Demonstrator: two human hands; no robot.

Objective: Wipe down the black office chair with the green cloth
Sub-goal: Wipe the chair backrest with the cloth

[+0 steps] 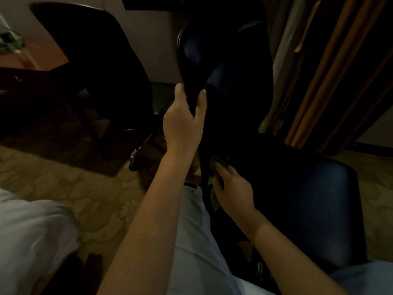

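Gripping one chair [308,199], left hand [184,122] — one cloth [214,200], right hand [234,193]

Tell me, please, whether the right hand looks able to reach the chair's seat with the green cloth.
Probably yes: the right hand holds the green cloth beside the seat, with nothing between.

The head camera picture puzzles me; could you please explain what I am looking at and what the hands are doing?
There is no machine here: a person wears a camera on the head, and it looks down at their own bare hands. The left hand grips an edge of the upper part of the black office chair. The right hand holds a green cloth against the chair beside the seat. A second dark chair stands behind on the patterned carpet.
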